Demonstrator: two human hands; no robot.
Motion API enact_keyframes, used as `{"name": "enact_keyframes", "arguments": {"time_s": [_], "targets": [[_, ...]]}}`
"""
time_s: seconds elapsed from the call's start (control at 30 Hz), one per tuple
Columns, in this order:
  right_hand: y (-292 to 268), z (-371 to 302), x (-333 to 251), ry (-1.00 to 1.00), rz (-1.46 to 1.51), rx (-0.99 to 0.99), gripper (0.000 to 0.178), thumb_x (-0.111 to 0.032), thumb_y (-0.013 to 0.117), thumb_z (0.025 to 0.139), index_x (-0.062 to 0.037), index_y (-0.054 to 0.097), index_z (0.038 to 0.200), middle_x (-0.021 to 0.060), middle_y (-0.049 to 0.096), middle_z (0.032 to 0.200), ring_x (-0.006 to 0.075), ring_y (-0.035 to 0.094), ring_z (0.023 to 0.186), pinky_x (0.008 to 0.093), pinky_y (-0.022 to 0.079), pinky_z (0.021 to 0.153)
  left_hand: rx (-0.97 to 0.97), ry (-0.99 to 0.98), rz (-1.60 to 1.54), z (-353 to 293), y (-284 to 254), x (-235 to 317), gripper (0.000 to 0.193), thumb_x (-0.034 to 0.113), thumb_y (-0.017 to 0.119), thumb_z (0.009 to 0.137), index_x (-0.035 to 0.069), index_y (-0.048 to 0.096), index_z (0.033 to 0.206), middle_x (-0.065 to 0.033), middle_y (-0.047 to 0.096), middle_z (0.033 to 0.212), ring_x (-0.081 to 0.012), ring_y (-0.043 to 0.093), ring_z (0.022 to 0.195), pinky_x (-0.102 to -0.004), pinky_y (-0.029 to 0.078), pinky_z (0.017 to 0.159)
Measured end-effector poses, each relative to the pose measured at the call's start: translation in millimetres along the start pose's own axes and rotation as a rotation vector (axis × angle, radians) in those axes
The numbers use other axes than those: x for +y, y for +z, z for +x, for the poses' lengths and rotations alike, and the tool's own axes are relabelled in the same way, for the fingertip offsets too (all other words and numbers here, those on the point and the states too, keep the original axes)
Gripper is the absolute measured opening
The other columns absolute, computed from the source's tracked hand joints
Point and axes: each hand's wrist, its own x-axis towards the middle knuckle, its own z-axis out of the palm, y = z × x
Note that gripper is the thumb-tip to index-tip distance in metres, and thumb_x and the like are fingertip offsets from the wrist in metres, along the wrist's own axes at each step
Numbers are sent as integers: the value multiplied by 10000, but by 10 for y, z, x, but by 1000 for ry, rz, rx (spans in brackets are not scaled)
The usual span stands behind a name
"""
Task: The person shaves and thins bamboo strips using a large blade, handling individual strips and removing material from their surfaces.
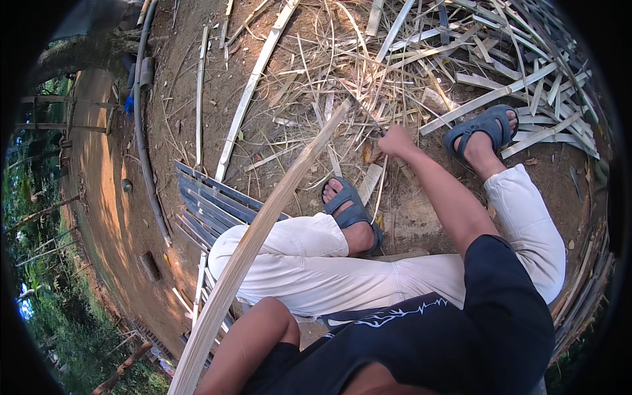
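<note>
A long pale bamboo strip (265, 222) slants across the view, from the lower left edge up past my knee to the middle. My right hand (397, 142) is closed round the handle of a knife, low over the ground between my feet. The thin dark knife blade (373, 120) points up and left, its far end at the strip's upper tip; whether it cuts into the wood is too small to tell. My left arm (253, 339) is bent beside the strip's lower part, and its hand lies outside the picture.
Thin shavings (355, 59) and split bamboo pieces (513, 89) litter the ground ahead and right. Dark-skinned bamboo slats (207, 201) lie by my left knee. My sandalled feet stand apart, the left sandal (352, 214) near the shavings. A long pole (143, 131) lies at left.
</note>
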Motion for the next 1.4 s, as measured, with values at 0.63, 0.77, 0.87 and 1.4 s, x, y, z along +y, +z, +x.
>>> {"name": "enact_keyframes", "arguments": {"time_s": [0.63,0.77,0.87,1.4], "targets": [[-7,-2039,-756,-846,366,235,265,-80,656,836,-14,514,1050,189,625,745,401,653,692,489,504,633,-50,-314,-775,846,38,-650,377,406,523,875,64,414,760,-100,450,742,-243,427,601,-420,378,561],[-200,-2637,-1052,-1177,311,260,336,-151,711,779,-49,513,1032,126,626,725,321,666,666,437,513,591,-271,-284,-915,645,89,-519,261,260,596,757,64,424,749,-17,408,629,-166,379,497,-326,371,516],[-242,-2634,-1013,-1122,193,342,305,-186,729,741,-70,553,962,104,646,710,293,680,656,443,517,579,-299,-278,-951,341,283,-323,249,286,536,837,102,420,718,56,319,543,-89,295,419,-234,310,435],[-129,-1908,-381,-513,117,181,194,-135,694,791,12,572,824,203,653,719,365,668,646,443,529,587,-147,-233,-709,226,30,-283,275,276,540,853,129,386,680,51,324,556,-76,300,423,-217,303,425]]}}
